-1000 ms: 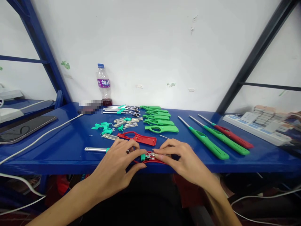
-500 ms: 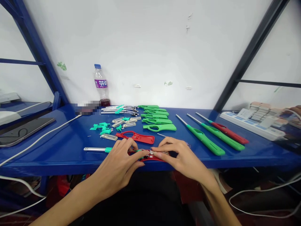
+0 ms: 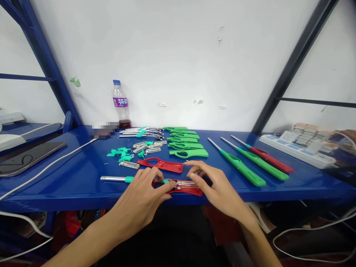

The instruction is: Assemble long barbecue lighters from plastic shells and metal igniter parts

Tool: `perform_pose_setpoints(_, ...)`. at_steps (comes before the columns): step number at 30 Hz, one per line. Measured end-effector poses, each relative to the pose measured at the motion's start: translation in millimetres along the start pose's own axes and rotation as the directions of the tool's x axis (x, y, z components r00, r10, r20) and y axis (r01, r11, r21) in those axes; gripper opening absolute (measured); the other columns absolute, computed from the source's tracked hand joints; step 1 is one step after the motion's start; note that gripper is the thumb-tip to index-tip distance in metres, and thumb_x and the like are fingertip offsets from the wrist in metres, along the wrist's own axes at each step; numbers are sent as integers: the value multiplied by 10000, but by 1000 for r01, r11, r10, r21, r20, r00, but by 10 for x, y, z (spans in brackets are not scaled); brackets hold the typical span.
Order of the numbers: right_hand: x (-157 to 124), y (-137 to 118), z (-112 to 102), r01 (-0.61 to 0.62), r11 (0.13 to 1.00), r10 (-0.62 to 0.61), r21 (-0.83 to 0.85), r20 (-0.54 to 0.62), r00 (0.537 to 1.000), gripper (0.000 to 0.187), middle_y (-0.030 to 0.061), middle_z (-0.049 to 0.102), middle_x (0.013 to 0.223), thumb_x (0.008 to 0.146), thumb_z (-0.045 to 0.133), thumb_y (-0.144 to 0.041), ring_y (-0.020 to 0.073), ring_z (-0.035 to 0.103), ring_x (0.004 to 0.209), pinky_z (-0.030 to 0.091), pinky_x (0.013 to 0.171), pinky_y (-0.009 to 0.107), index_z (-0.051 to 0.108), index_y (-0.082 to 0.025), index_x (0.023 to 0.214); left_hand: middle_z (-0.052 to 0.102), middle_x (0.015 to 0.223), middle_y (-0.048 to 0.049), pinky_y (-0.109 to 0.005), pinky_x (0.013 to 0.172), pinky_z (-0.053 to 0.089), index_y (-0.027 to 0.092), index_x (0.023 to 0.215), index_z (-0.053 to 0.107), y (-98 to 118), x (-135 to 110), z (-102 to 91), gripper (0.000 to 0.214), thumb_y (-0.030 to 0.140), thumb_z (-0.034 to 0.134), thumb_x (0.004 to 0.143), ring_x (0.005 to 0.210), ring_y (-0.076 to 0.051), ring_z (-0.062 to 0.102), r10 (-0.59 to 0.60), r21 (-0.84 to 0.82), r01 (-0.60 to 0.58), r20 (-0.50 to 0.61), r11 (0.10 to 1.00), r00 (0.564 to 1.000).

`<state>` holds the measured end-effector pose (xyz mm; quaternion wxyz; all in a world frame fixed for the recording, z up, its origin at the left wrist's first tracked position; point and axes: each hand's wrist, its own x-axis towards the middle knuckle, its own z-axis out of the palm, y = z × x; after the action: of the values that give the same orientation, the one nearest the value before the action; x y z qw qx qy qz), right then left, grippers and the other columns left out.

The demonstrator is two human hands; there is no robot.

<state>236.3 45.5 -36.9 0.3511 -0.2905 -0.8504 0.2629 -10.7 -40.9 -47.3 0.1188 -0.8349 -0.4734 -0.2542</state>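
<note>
on a blue table (image 3: 80,168), the left hand (image 3: 146,187) grips a red shell (image 3: 193,190). the right hand (image 3: 217,185), fingers parted, hovers near its clear cartridge (image 3: 185,183).

Bright, soft light on the wall (image 3: 172,55), deep shadow beneath the table (image 3: 75,181), blurry side edges.

Left hand (image 3: 146,187) back-up, fingers curled, index reaching toward right hand (image 3: 215,183), thumb on near side of index, slightly apart. Right hand fingers bent, thumb and index tips parted. Hands near, not touching. Left forearm (image 3: 96,235), right forearm (image 3: 254,230) flare outward behind hands.
</note>
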Motion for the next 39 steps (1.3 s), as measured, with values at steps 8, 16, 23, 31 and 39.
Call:
perform_pose_setpoints(8, 422, -238, 69, 270, 893, -251, -361, 100, 963, 263, 68, 765, 1180, 1103, 495, -289, 240, 680, 1108, 496, 1002, 395, 723, -237, 1223, 585, 1079, -116, -476, 838, 495, 245, 1403, 558, 75, -86, 130, 577, -23, 475, 899, 890, -269, 524, 79, 279, -59, -63, 958, 995)
perform_pose_setpoints(16, 827, -368, 151, 460, 712, -199, -530, 476, 857, 338, 101, 776, 1030, 975, 597, -95, 247, 720, 915, 445, 701, 310, 678, -191, 1288, 635, 1112, -140, -533, 900, 524, 233, 1428, 560, 179, -67, 78, 538, 44, 491, 929, 975, -304, 583, 2, 341, 2, -11, 940, 1000)
perform_pose_setpoints(23, 772, -244, 49, 320, 686, -139, -653, 314, 939, 320, 72, 779, 933, 1045, 553, -171, 262, 722, 822, 421, 670, 323, 587, -207, 1361, 669, 1175, -136, -556, 953, 519, 190, 1351, 582, 261, -20, -124, 344, 156, 434, 1042, 1072, -312, 622, -25, 184, 15, 51, 983, 998)
perform_pose_setpoints(31, 445, -345, -135, 255, 901, -210, -351, 162, 964, 345, 69, 737, 1273, 1114, 407, -259, 257, 712, 1121, 539, 976, 416, 606, -292, 1394, 476, 1505, -214, -574, 1068, 476, 203, 1540, 439, -41, -72, -380, 621, -11, 468, 958, 1380, -370, 476, -14, 304, 87, -235, 949, 972)
perform_pose_setpoints(39, 251, -406, -149, 112, 966, -61, -232, 214, 975, 305, 12, 748, 1132, 946, 747, -480, 245, 707, 989, 552, 861, 359, 709, -350, 1220, 747, 1142, -82, -382, 875, 579, 210, 1357, 634, -252, -122, -336, 516, -32, 433, 948, 1008, -230, 674, 3, 171, 11, -79, 985, 997)
